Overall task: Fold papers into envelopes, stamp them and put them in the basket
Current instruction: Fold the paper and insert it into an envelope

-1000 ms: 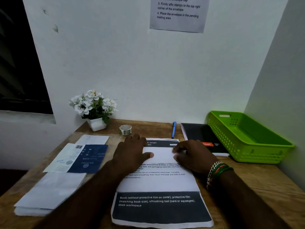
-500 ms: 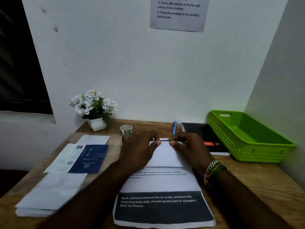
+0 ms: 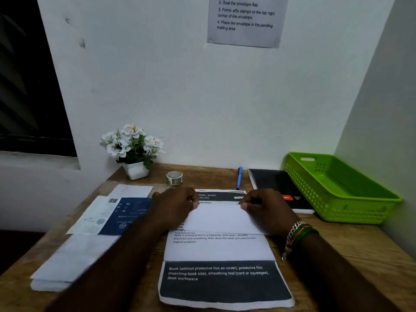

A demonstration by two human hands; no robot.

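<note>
A printed paper point(image 3: 219, 249) with dark bands lies on the wooden desk in front of me. Part of it is turned over as a white flap point(image 3: 221, 218), creased near the middle of the sheet. My left hand point(image 3: 174, 207) pinches the flap's far left corner. My right hand point(image 3: 269, 209), with bracelets on the wrist, pinches the far right corner. A green plastic basket point(image 3: 351, 213) stands at the right, with nothing visible in it. White envelopes point(image 3: 74, 260) are piled at the left. A small roll of stamps point(image 3: 174, 177) sits behind my left hand.
A blue-and-white printed envelope point(image 3: 112, 215) lies left of the paper. A blue pen point(image 3: 239, 177) and a black notebook point(image 3: 274, 185) lie at the back right. A pot of white flowers point(image 3: 135, 152) stands at the back left. An instruction sheet point(image 3: 245, 21) hangs on the wall.
Both hands moved from lying flat on the sheet to its far edge and took hold of the flap's corners. The flap's free edge has since come slightly back toward me.
</note>
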